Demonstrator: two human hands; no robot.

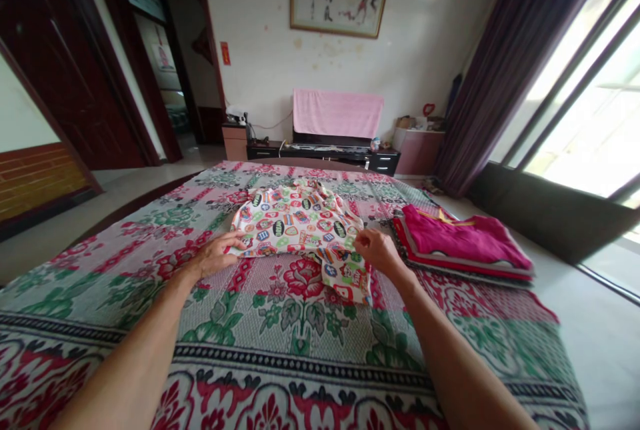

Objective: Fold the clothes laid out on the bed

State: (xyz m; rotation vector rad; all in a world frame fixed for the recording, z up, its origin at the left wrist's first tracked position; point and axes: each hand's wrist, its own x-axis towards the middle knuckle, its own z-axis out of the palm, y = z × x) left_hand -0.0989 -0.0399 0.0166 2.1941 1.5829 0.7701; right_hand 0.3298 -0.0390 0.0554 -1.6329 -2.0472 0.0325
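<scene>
A small white garment [295, 220] with colourful printed patches lies spread on the flowered cloth [220, 313]. One sleeve reaches toward me at its right side. My left hand [217, 253] rests at the garment's left edge, fingers stretched out and touching the fabric. At the right edge, above the sleeve, my right hand [374, 248] is closed, its fingertips pinching the fabric.
A stack of folded clothes [463, 243], magenta on top, sits on the right of the cloth. Beyond the table stand a low black cabinet [385, 162] and a screen under a pink towel [337, 112]. Dark curtains [520, 50] and a window are at the right.
</scene>
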